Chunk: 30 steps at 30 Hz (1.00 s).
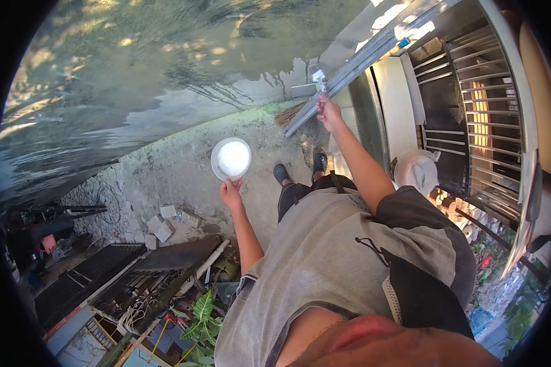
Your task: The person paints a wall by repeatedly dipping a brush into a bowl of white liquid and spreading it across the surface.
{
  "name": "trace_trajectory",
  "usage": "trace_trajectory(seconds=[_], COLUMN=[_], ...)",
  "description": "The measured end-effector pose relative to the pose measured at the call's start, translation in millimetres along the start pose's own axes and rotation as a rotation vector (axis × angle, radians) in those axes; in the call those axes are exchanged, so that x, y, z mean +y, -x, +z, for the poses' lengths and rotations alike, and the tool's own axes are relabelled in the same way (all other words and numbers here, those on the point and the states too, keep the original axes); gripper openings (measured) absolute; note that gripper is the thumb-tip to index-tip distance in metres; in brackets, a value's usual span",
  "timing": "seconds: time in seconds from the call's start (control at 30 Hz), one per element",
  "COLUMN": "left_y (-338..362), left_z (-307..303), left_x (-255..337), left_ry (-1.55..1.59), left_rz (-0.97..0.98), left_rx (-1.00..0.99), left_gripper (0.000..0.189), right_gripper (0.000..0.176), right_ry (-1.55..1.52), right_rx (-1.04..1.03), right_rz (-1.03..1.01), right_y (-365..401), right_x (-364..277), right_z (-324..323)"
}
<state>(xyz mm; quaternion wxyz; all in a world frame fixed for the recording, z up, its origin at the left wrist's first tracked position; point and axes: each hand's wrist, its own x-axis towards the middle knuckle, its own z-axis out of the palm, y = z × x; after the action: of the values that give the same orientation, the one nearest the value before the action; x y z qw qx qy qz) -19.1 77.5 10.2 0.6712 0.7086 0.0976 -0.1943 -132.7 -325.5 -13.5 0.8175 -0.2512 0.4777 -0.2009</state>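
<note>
My left hand is closed on the near rim of a round, pale bowl and holds it out level. White liquid that looks like paint fills much of it. Farther to the right, my right hand grips the handle of a paintbrush, its head white and pointing away from me. The brush head overlaps the foot of a grey-green wall in this view. Dark wet-looking streaks run down that wall close to the brush.
Long grey metal bars lean beside my right hand, with broom bristles at their lower end. A slatted metal rack and a white bucket stand right. Broken blocks and a rusty mesh frame lie left.
</note>
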Motion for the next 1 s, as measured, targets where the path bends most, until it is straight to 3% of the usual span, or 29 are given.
trace_trajectory(seconds=[0.13,0.27,0.33,0.37,0.43,0.47,0.53,0.67,0.73,0.83,0.97,1.0], left_y=[-18.5,-34.8,-47.4,-53.8,-61.3,-64.7,-71.5,-87.0,-88.6,-100.4,-117.5,-117.0], left_z=[-8.0,-18.4,-29.0,-34.0,-41.7,-46.7,-56.2,-81.9,-86.4,-105.4,-131.0,-131.7], left_x=[6.2,19.5,21.1,21.1,27.4,30.4,36.2,40.2,49.9,47.9,39.2,42.2], left_ry=[-0.005,-0.017,-0.024,-0.029,-0.021,-0.014,-0.009,0.012,0.002,-0.002,0.018,0.021], left_rz=[-0.001,0.008,0.015,0.024,0.011,0.001,-0.002,0.003,-0.008,0.002,0.011,0.008], left_rx=[-0.027,-0.039,-0.041,-0.044,-0.039,-0.028,-0.024,-0.017,0.025,0.038,0.010,0.006], left_gripper=[0.025,0.024,0.024,0.024,0.024,0.024,0.023,0.021,0.021,0.024,0.021,0.021], right_gripper=[0.015,0.016,0.022,0.022,0.030,0.030,0.038,0.030,0.015,0.007,0.010,0.013], right_ry=[-0.072,-0.145,0.020,0.019,0.249,0.251,0.502,0.460,0.128,-0.119,-0.065,0.122], right_rx=[-0.014,-0.133,0.039,0.045,0.313,0.317,0.366,0.311,0.337,0.271,0.343,0.409], right_rz=[0.206,0.190,-0.073,-0.072,-0.256,-0.254,-0.525,-0.503,-0.369,-0.327,-0.339,-0.474], right_y=[-21.0,-64.2,-58.0,-54.5,-54.3,-64.6,-118.0,-111.0,-76.7,-105.2,-121.0,-148.2], right_x=[-5.6,24.5,29.9,32.8,41.1,49.8,81.0,74.9,59.9,61.1,77.3,107.9], right_z=[1.8,-9.2,19.6,35.3,58.4,60.2,46.8,74.6,108.8,106.5,117.7,111.2])
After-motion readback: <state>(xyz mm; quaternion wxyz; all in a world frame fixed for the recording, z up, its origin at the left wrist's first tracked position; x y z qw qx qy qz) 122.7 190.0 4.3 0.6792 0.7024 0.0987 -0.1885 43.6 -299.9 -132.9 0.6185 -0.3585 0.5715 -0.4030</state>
